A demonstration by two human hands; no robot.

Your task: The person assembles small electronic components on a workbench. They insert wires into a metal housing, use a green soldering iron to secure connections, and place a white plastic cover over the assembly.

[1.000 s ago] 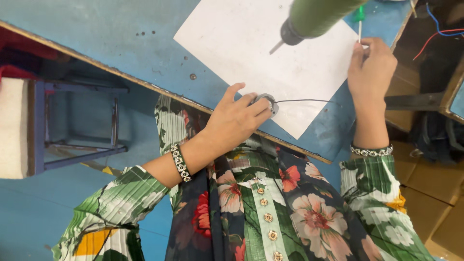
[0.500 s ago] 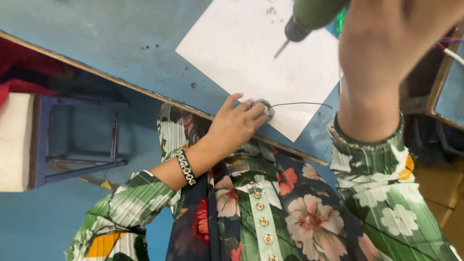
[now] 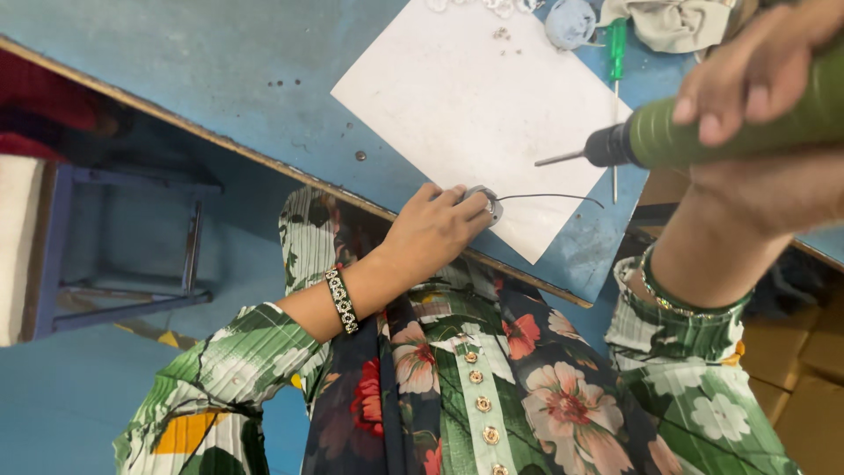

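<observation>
My left hand [image 3: 433, 233] presses a small round metal part [image 3: 486, 203] onto a white paper sheet [image 3: 475, 114] at the near edge of the blue table [image 3: 220, 70]. A thin black wire [image 3: 554, 197] runs right from the part. My right hand [image 3: 756, 88], raised close to the camera, grips a green electric screwdriver [image 3: 703, 132]. Its bit [image 3: 559, 159] points left and hovers above the paper, to the right of the part and apart from it.
A green-handled screwdriver [image 3: 616, 62] lies at the paper's far right edge. A crumpled cloth [image 3: 673, 22] and small metal pieces [image 3: 501, 10] sit at the far side. A blue stool frame [image 3: 123, 237] stands left below the table. Cardboard boxes [image 3: 804, 361] are at right.
My right hand has lifted the green electric screwdriver towards the camera and swung it so the bit points left. The left hand stays on the metal part.
</observation>
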